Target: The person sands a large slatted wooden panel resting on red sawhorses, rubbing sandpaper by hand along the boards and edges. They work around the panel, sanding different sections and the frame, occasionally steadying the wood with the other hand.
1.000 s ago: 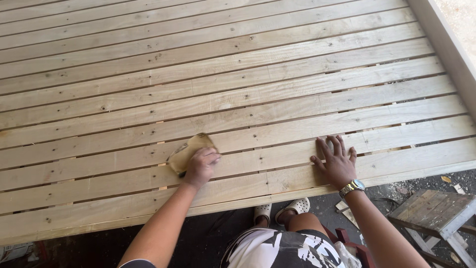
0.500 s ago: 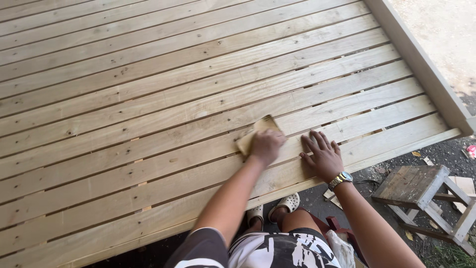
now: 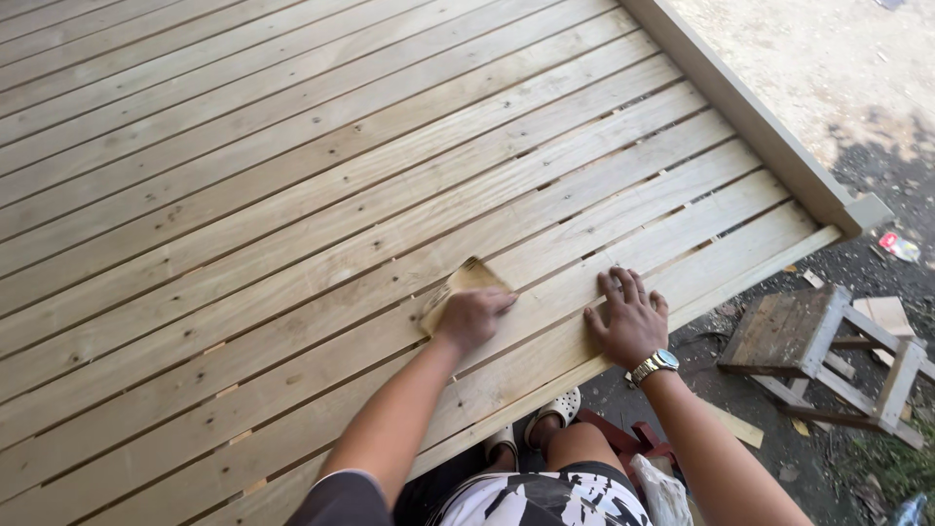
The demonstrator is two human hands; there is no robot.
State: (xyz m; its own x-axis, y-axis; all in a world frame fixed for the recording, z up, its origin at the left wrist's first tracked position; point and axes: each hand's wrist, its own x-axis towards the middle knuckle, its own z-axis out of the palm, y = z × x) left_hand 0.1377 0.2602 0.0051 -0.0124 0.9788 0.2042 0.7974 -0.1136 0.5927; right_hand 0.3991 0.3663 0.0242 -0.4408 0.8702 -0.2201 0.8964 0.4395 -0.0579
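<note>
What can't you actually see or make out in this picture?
Head view, the only one:
- Most of the sandpaper sheet: the left hand covers it, so its grit side is hidden.
- The slat surface under the flat right hand.
- The slatted wooden panel: cut off by the left and top edges.
- The watch face: too small to read.
- Under the small wooden stool: shadowed.

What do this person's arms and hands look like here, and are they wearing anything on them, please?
Both forearms are bare and neither hand is gloved. The right hand has a metal wristwatch with a pale dial at its wrist. The left hand wears nothing; a dark short sleeve covers that upper arm.
</note>
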